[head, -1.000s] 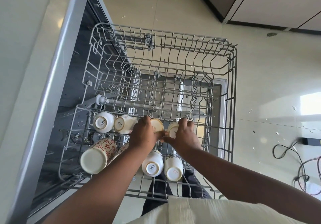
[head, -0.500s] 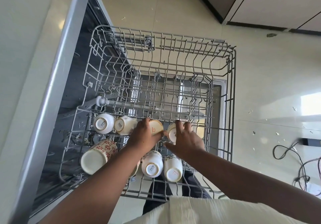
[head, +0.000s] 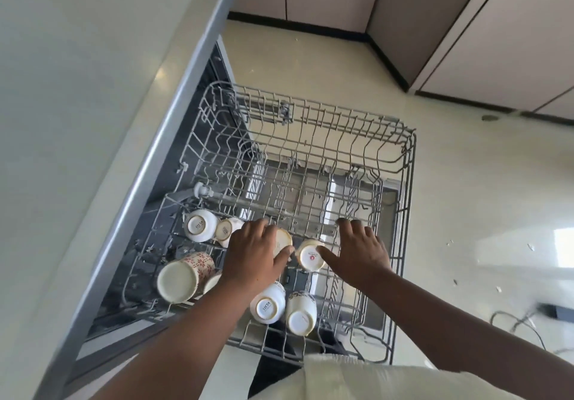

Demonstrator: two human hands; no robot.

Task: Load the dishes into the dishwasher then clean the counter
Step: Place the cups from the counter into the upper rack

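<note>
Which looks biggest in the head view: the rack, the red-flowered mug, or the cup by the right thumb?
1. The rack, by far.
2. The red-flowered mug.
3. The cup by the right thumb.
The mug lies nearer the camera, so their true difference is unsure.

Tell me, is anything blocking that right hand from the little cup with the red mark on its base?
Nothing visible. The right hand hovers open beside the red-marked cup, its thumb right next to it.
</note>
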